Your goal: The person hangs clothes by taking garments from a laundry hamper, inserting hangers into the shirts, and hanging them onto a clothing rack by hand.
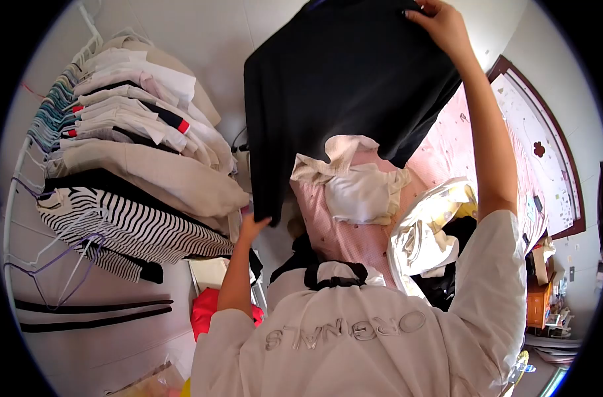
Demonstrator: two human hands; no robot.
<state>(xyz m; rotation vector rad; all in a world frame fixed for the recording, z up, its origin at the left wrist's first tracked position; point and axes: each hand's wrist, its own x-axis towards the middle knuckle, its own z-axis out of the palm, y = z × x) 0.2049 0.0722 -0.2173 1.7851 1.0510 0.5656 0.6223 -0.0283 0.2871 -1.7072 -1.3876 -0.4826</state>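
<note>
A long-sleeved black garment (348, 73) hangs spread out in front of me, with a bit of a purple hanger at its top edge. My right hand (442, 25) is raised and pinches the garment near its upper right shoulder. Lower down, my left hand (254, 227) holds the end of the left sleeve at the cuff. Behind and below the garment, a cream garment (364, 192) lies crumpled on the pink bedding (334, 238).
At the left, a white rack (12, 198) bears many hung clothes, a striped shirt (136, 221) and empty hangers. A white and yellow bag (410, 241) with dark clothes stands right of centre. A red item (205, 311) lies low at the left.
</note>
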